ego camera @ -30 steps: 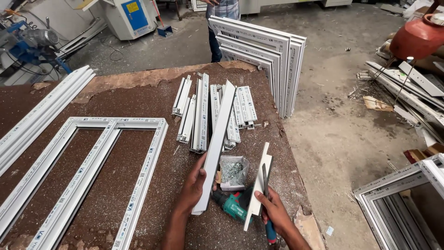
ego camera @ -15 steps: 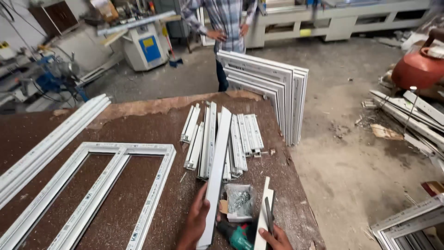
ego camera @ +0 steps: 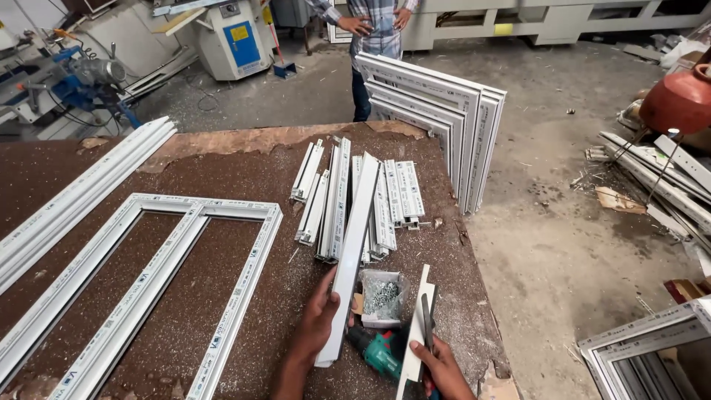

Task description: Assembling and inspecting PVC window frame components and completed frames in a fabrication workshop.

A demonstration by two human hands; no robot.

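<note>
Left hand (ego camera: pixel 317 324): grips a long white profile strip (ego camera: pixel 351 252) near its lower end; the strip lies lengthwise over the pile.
Right hand (ego camera: pixel 443 364): holds a shorter white profile piece (ego camera: pixel 415 342) with a dark tool against it.
Between hands: green cordless drill (ego camera: pixel 379 351), lying on the counter (ego camera: pixel 222 159).
Screws: small bag of screws (ego camera: pixel 382 296), just beside the drill.
Pile: cut white profile lengths (ego camera: pixel 337 196), side by side.
Left area: assembled white frame (ego camera: pixel 159 278), flat.
Floor: stacked white frames (ego camera: pixel 452 118), upright; a person (ego camera: pixel 374 30) stands behind.
</note>
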